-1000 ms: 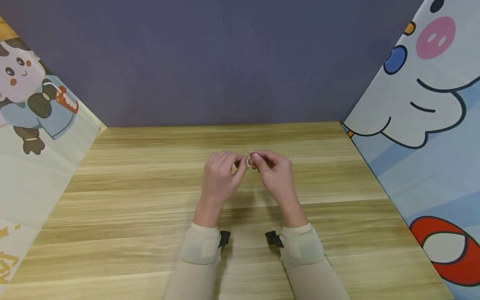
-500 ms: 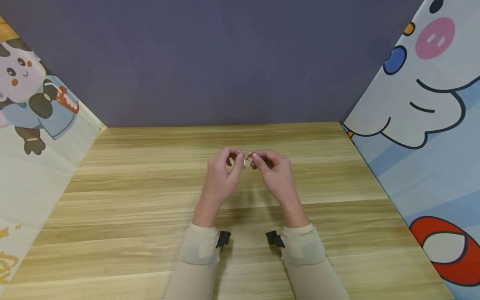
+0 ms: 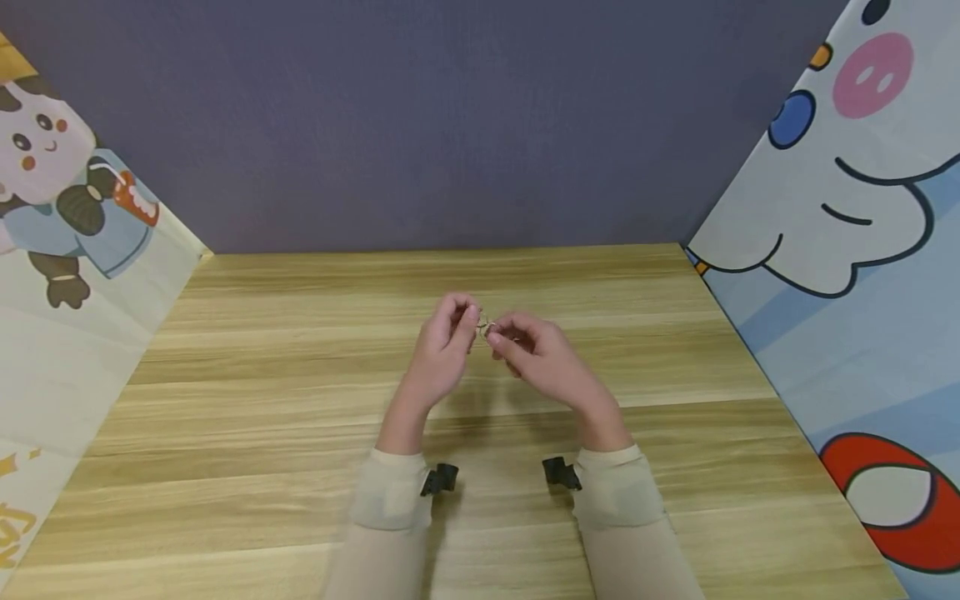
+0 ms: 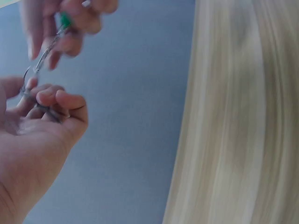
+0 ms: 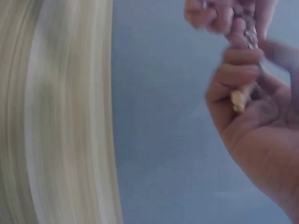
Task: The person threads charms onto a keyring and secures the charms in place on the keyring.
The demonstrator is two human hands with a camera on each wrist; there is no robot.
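Note:
Above the table, my left hand (image 3: 441, 354) and right hand (image 3: 547, 360) meet at a small metal key ring (image 3: 483, 324). In the left wrist view the left fingers pinch this ring, and a slim grey metal piece, shaped like a key (image 4: 46, 111), lies across their curled tips. A short silver chain (image 4: 48, 51) runs from the ring up to the right hand, whose fingers grip it beside a green bead (image 4: 65, 20). A pale yellow charm (image 5: 238, 99) pokes out of the right hand's curled fingers in the right wrist view. Fingers hide the rest.
A wood-grain table (image 3: 285, 400) lies beneath both hands. A dark grey-blue panel (image 3: 450, 125) rises at its back. Cartoon-printed panels stand at the left (image 3: 75, 183) and right (image 3: 862, 275). Each cream sleeve carries a black clip (image 3: 441, 478) at the wrist.
The left hand has drawn slightly left and turned. The right hand has shifted a little left and lower, its forearm swinging outward. Both still hold the key ring and its chain between them.

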